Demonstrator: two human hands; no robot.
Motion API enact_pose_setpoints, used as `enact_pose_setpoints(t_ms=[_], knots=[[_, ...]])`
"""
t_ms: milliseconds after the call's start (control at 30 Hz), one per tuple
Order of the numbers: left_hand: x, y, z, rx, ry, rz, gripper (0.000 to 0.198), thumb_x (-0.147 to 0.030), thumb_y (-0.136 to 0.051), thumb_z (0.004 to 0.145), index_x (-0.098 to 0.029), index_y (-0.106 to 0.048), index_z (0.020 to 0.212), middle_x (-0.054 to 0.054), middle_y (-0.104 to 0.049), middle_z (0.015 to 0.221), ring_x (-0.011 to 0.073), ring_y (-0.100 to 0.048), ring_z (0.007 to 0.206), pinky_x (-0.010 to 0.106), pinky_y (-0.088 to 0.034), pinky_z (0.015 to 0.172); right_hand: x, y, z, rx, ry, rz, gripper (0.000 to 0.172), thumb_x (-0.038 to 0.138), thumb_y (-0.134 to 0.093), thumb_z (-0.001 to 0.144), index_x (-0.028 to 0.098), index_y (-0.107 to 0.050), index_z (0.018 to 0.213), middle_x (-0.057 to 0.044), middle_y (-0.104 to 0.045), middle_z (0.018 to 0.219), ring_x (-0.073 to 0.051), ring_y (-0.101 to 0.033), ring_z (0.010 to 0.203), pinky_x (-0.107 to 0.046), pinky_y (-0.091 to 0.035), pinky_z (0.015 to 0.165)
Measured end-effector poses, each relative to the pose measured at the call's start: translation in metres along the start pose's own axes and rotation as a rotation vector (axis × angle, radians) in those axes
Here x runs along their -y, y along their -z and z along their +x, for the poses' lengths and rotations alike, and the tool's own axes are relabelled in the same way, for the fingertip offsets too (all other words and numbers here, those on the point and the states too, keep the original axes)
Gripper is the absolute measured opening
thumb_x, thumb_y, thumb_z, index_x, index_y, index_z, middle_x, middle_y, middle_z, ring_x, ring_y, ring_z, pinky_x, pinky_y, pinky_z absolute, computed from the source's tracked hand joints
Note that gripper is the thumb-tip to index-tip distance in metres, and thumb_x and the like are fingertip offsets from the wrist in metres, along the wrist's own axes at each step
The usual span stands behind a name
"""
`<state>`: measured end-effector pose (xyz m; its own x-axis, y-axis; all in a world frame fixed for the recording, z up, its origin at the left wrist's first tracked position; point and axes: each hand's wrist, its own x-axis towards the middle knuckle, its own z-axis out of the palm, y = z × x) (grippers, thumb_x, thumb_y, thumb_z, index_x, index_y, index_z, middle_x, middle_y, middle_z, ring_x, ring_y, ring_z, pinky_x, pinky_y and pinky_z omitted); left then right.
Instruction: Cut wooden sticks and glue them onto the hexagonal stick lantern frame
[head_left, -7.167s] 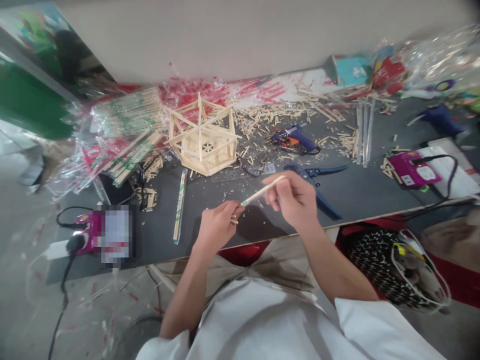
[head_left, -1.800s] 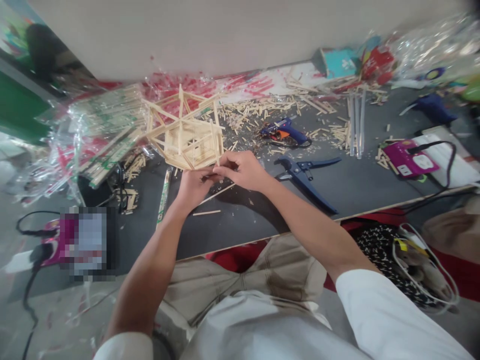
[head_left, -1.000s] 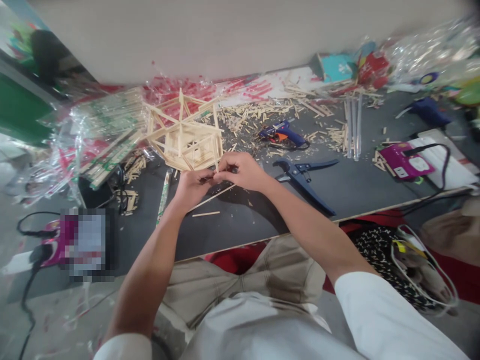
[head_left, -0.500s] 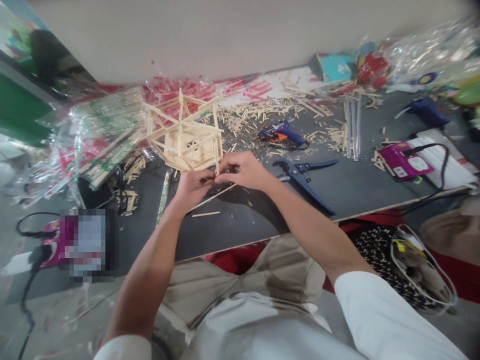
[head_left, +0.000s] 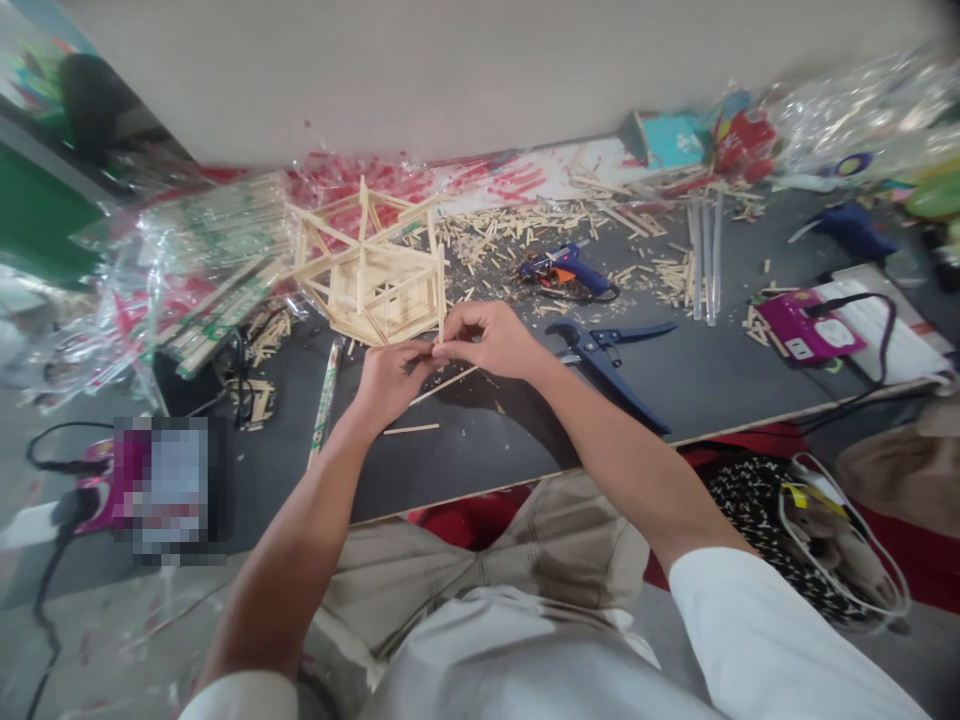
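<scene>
My right hand [head_left: 487, 338] pinches a thin wooden stick [head_left: 441, 285] that stands nearly upright from the fingertips. My left hand [head_left: 394, 378] is closed too, its fingertips meeting the right ones at the stick's lower end; the exact grip there is partly hidden. Just behind both hands stands a wooden stick frame [head_left: 360, 270] with a many-sided base and pointed struts. The held stick overlaps its right side in view, and I cannot tell whether they touch. Below my hands, a loose stick [head_left: 411, 429] and a longer one [head_left: 444, 385] lie on the dark table [head_left: 465, 450].
A blue glue gun [head_left: 566, 268] and blue-handled cutters [head_left: 611, 362] lie to the right. Clear glue sticks [head_left: 705, 258] rest farther right, near a purple power strip [head_left: 810, 325] with cables. Wrapped stick bundles [head_left: 217, 310] sit left. Short stick offcuts [head_left: 495, 228] are scattered behind.
The upright stick has shifted slightly right and now stands straighter. My left hand has turned a little, its fingers more extended toward the right hand. The frame stays in place.
</scene>
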<state>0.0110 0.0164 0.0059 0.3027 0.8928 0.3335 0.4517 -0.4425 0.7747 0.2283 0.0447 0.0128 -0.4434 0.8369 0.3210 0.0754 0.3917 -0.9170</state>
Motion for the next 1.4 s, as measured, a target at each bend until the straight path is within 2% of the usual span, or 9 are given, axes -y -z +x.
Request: enact_pose_setpoints(t_ms=[100,233,467,667,800,1033,1167,1267,1400], knots=[[0.000,0.001,0.000,-0.001,0.033,-0.004,0.017,-0.032,-0.077,0.092,-0.021,-0.089,0.088,0.005,-0.086,0.085,0.0199,-0.076,0.076,0.028,-0.058,0.076,-0.001,0.000,0.000,-0.002,0.008,0.014,0.025,0.038,-0.087,0.089,0.018,-0.075,0.080,-0.002,-0.072,0.081,-0.012,-0.058,0.070,-0.029,-0.045,0.066],[-0.001,0.006,0.000,0.050,0.052,0.043,0.020,-0.031,-0.078,0.091,-0.017,-0.084,0.077,0.000,-0.072,0.065,0.0137,-0.060,0.063,0.025,-0.046,0.064,-0.003,-0.001,0.001,0.042,0.063,-0.032,0.019,0.031,-0.084,0.090,0.018,-0.077,0.078,-0.001,-0.071,0.078,-0.012,-0.057,0.068,-0.028,-0.042,0.064],[-0.005,0.012,0.000,0.094,0.078,0.014,0.026,-0.029,-0.071,0.089,-0.015,-0.077,0.069,-0.003,-0.057,0.058,0.0104,-0.045,0.061,0.024,-0.037,0.062,-0.001,-0.004,0.000,0.030,0.082,-0.144,0.018,0.029,-0.085,0.091,0.019,-0.075,0.079,-0.001,-0.072,0.082,-0.013,-0.060,0.072,-0.029,-0.046,0.070],[-0.006,0.009,0.001,0.081,0.113,0.015,0.031,-0.039,-0.074,0.091,-0.015,-0.077,0.071,0.000,-0.065,0.064,0.0137,-0.053,0.066,0.026,-0.041,0.064,0.000,-0.005,-0.001,0.009,0.054,-0.135,0.020,0.031,-0.083,0.091,0.020,-0.071,0.079,-0.001,-0.069,0.083,-0.013,-0.056,0.069,-0.030,-0.044,0.068],[-0.011,0.008,0.000,0.078,0.124,0.013,0.028,-0.036,-0.073,0.091,-0.015,-0.076,0.072,0.000,-0.065,0.066,0.0132,-0.053,0.067,0.025,-0.042,0.064,-0.001,-0.005,-0.001,-0.001,0.067,-0.135,0.020,0.031,-0.083,0.091,0.019,-0.071,0.079,-0.001,-0.069,0.082,-0.013,-0.055,0.069,-0.030,-0.044,0.068],[-0.015,0.010,0.001,0.093,0.110,0.031,0.030,-0.031,-0.073,0.090,-0.016,-0.067,0.064,-0.003,-0.049,0.059,0.0111,-0.041,0.063,0.024,-0.039,0.062,-0.003,-0.005,-0.002,-0.002,0.056,-0.116,0.019,0.031,-0.084,0.088,0.020,-0.072,0.078,-0.001,-0.070,0.080,-0.014,-0.057,0.068,-0.031,-0.043,0.066],[-0.014,0.011,0.002,0.116,0.105,-0.001,0.036,-0.038,-0.073,0.088,-0.017,-0.063,0.061,-0.004,-0.039,0.061,0.0110,-0.037,0.063,0.026,-0.033,0.060,-0.007,-0.006,-0.002,0.007,0.040,-0.064,0.021,0.033,-0.085,0.086,0.021,-0.071,0.077,-0.001,-0.071,0.080,-0.015,-0.058,0.070,-0.031,-0.043,0.067],[-0.012,0.013,0.002,0.130,0.112,-0.019,0.042,-0.044,-0.074,0.089,-0.017,-0.061,0.060,-0.003,-0.039,0.060,0.0111,-0.036,0.062,0.027,-0.032,0.059,-0.010,-0.008,-0.002,0.004,0.055,-0.032,0.022,0.035,-0.086,0.085,0.021,-0.071,0.076,-0.001,-0.072,0.081,-0.015,-0.059,0.072,-0.031,-0.043,0.068],[-0.008,0.012,0.002,0.129,0.108,-0.051,0.038,-0.045,-0.075,0.089,-0.017,-0.069,0.064,-0.003,-0.044,0.060,0.0112,-0.038,0.061,0.027,-0.032,0.059,-0.015,-0.010,-0.001,-0.007,0.048,0.007,0.025,0.038,-0.087,0.084,0.021,-0.071,0.075,-0.001,-0.073,0.081,-0.015,-0.060,0.072,-0.031,-0.043,0.067]])
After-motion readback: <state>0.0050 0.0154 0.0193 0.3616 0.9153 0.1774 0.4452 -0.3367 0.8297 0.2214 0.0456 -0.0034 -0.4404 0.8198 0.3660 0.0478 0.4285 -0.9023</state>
